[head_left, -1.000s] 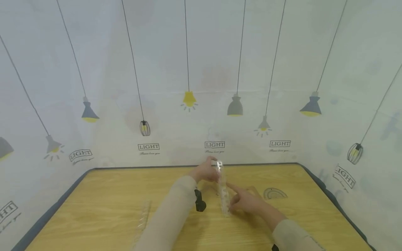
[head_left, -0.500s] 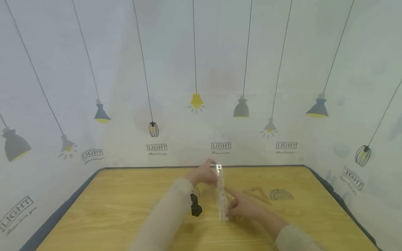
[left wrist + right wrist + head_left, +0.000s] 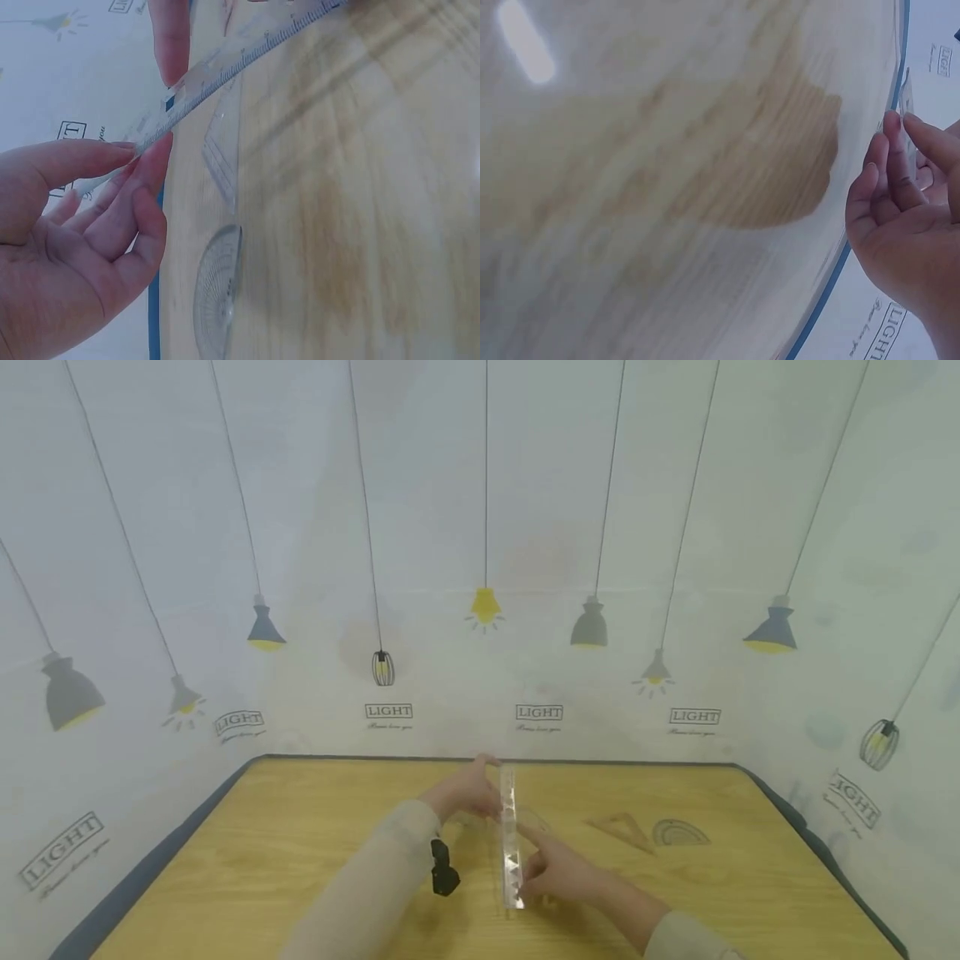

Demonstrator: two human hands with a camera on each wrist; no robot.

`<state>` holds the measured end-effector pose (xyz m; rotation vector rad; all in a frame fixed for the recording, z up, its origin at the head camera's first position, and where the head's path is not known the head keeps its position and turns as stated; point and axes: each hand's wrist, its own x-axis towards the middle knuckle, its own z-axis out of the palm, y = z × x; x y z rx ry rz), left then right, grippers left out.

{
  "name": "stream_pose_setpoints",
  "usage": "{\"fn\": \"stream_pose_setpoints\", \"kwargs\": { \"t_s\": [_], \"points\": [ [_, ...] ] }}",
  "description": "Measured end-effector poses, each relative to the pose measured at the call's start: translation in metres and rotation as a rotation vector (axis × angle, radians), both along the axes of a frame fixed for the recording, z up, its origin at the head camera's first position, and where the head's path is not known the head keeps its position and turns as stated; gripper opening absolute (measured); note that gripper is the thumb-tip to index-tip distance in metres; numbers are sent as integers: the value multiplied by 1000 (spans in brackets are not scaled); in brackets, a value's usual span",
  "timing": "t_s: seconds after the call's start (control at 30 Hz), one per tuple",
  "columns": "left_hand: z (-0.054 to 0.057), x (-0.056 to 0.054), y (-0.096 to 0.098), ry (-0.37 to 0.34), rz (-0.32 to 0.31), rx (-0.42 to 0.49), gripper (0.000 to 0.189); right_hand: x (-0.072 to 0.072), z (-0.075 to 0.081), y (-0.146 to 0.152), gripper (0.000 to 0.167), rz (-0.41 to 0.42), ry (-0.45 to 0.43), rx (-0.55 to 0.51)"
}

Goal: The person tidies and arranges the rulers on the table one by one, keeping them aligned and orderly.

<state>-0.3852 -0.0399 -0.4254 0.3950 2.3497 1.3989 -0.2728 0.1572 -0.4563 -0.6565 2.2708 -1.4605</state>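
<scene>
A clear plastic ruler (image 3: 510, 845) is held above the wooden table by both hands, its length running away from the person. My left hand (image 3: 472, 790) pinches it towards the far end. In the left wrist view the thumb and fingers of that hand (image 3: 97, 217) meet across the ruler (image 3: 217, 81), whose printed scale shows. Nearer the body, my right hand (image 3: 558, 867) holds the right edge, with its index finger stretched towards the ruler. The right wrist view shows the thumb and fingers of the right hand (image 3: 911, 187) together at a thin ruler edge.
To the right on the table (image 3: 300, 860) lie an orange-tinted set square (image 3: 624, 832) and a clear protractor (image 3: 680, 833). A clear set square (image 3: 222, 154) and another protractor (image 3: 216, 292) lie below the ruler. A patterned wall sheet (image 3: 450, 677) rises behind the table.
Both hands have carried the ruler left and slightly towards the person, away from the protractor on the right. The head view has turned left. Both grips stay on the ruler.
</scene>
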Motion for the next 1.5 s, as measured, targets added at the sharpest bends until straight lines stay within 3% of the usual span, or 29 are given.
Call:
{"fn": "stream_pose_setpoints", "kwargs": {
  "t_s": [0.13,0.27,0.4,0.7,0.93,1.13,1.33,1.5],
  "points": [
    [-3,3,-5,0,1,-24,91,6,-1,-11,97,-3,-22,7],
    [-5,6,-14,-21,2,19,90,13,2,-21,96,8,-20,10],
    [-9,9,-24,1,-23,39,86,19,4,-29,97,10,-20,13],
    [-11,18,-44,43,-47,-29,69,29,3,-49,93,23,-84,38],
    [-11,22,-63,74,20,-42,52,38,7,-72,91,-6,-104,81],
    [-15,19,-82,124,60,-66,37,41,3,-90,88,1,-122,43],
    [-11,21,-101,183,84,-101,27,44,3,-105,82,-10,-109,12],
    [-12,25,-110,160,113,-101,25,43,3,-114,78,-39,-113,14]
  ]
}}
